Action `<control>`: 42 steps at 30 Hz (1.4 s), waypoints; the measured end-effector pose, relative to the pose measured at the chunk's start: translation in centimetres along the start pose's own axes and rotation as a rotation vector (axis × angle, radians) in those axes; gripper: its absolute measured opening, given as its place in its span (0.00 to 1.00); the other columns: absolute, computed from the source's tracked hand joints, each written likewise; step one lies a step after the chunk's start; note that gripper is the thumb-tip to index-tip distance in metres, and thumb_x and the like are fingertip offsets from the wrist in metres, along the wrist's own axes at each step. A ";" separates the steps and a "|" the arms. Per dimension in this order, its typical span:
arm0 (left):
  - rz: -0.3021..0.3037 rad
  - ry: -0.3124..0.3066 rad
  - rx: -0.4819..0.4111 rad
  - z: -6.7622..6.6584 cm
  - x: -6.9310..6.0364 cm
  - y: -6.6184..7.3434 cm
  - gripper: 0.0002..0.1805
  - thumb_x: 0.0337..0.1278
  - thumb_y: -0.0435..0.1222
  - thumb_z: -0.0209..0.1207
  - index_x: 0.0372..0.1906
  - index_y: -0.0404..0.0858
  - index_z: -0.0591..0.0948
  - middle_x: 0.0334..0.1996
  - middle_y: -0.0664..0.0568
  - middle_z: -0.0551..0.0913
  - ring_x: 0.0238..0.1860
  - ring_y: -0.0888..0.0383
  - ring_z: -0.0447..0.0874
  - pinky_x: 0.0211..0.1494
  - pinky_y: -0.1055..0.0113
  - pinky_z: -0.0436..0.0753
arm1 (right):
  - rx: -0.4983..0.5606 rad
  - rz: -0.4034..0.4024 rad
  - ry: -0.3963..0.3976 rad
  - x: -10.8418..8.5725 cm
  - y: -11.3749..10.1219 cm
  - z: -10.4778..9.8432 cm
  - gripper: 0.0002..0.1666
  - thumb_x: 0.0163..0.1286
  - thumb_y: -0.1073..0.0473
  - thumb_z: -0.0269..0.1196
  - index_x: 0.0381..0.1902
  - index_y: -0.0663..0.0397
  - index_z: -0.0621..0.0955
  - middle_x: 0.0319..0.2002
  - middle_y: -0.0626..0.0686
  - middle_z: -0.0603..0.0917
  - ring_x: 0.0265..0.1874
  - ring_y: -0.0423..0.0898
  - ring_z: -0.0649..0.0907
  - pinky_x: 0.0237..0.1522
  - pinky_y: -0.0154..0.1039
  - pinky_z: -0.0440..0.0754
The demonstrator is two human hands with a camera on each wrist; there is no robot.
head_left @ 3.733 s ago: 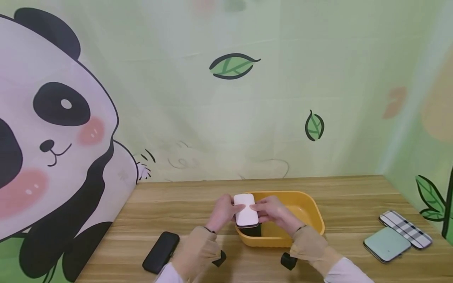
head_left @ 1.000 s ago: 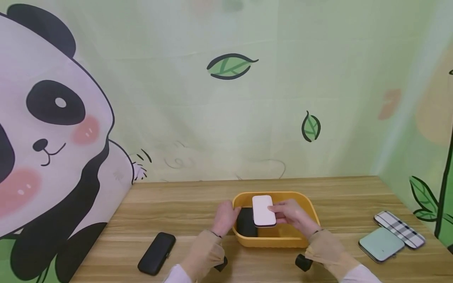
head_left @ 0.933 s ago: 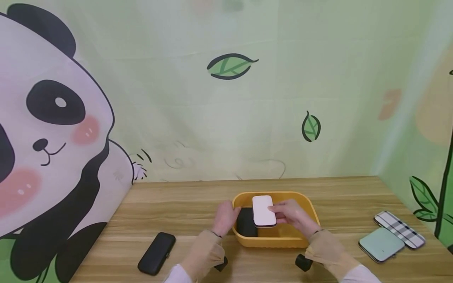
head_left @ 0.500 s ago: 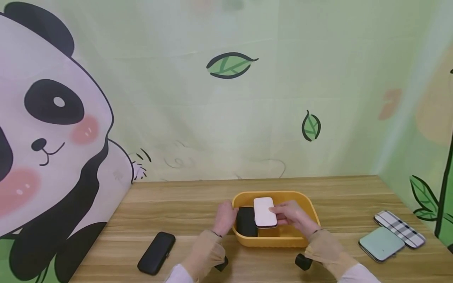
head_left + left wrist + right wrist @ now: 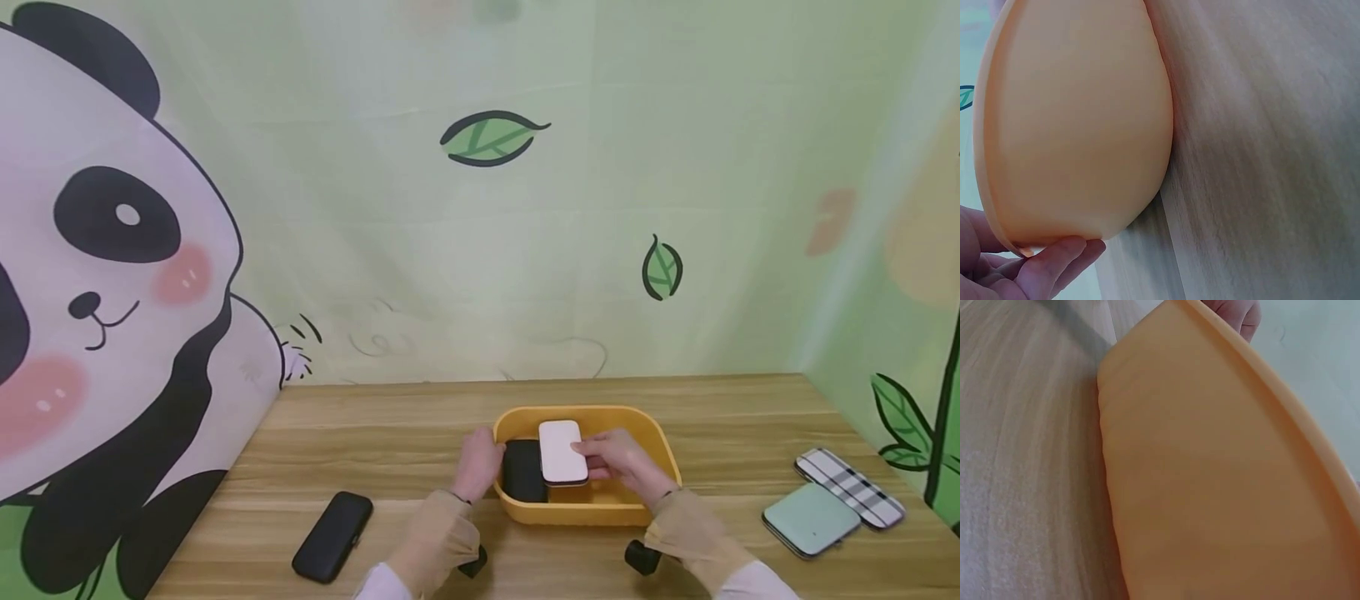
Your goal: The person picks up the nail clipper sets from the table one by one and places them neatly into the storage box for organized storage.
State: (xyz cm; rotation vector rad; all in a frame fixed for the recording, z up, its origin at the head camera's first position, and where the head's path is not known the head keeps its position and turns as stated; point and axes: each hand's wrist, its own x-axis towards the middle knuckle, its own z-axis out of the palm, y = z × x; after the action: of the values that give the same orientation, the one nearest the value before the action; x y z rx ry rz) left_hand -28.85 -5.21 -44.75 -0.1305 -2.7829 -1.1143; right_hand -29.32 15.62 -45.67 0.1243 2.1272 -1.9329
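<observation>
In the head view my right hand [image 5: 621, 460] pinches the right edge of a flat white rounded case [image 5: 563, 452] with a dark rim, thumb on top. The case is inside the yellow plastic basket [image 5: 600, 515], to the right of a flat black case [image 5: 523, 472]; whether it touches the basket floor I cannot tell. My left hand [image 5: 478, 463] grips the left end of the basket. The left wrist view shows that hand's fingers [image 5: 1054, 265] curled at the basket's rim. From the right wrist, the basket wall [image 5: 1210, 456] hides most of the work.
Left on the wooden table [image 5: 390, 433] lies another black case [image 5: 332, 537]. At the right, a mint-green case [image 5: 812, 520] overlaps a black-and-white plaid case [image 5: 851, 487]. Behind the table hangs a green backdrop [image 5: 375, 208] printed with a panda.
Both hands held the white case earlier; my left hand let go of it and took the basket's left rim. My right hand carried the case rightward off the black case, then slightly lower.
</observation>
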 end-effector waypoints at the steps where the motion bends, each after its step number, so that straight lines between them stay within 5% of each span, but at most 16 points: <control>1: 0.005 0.001 -0.003 0.0 0.0 0.0 0.09 0.52 0.23 0.53 0.19 0.29 0.73 0.12 0.51 0.68 0.11 0.59 0.66 0.13 0.70 0.66 | -0.001 0.000 0.001 0.0 0.0 0.0 0.22 0.62 0.66 0.60 0.46 0.82 0.71 0.28 0.62 0.81 0.24 0.48 0.81 0.26 0.38 0.79; 19: 0.046 0.035 0.021 0.0 0.1 -0.2 0.09 0.46 0.21 0.53 0.17 0.30 0.73 0.13 0.50 0.68 0.13 0.57 0.68 0.13 0.70 0.66 | -0.028 0.048 0.069 0.1 0.4 0.0 0.19 0.60 0.67 0.61 0.44 0.80 0.74 0.26 0.59 0.81 0.23 0.47 0.80 0.24 0.37 0.79; 42: 0.014 0.034 0.047 0.0 0.0 0.0 0.09 0.44 0.21 0.51 0.15 0.30 0.73 0.12 0.50 0.69 0.13 0.56 0.69 0.14 0.70 0.66 | -0.130 0.076 0.110 0.1 0.9 -0.2 0.17 0.59 0.69 0.60 0.43 0.80 0.73 0.24 0.57 0.80 0.22 0.47 0.80 0.22 0.37 0.78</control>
State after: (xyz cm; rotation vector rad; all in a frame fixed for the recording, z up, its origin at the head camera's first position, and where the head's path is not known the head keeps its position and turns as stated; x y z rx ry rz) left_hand -28.89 -5.20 -44.78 -0.1241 -2.7719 -1.0370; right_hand -29.26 15.94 -46.58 0.2880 2.2762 -1.7777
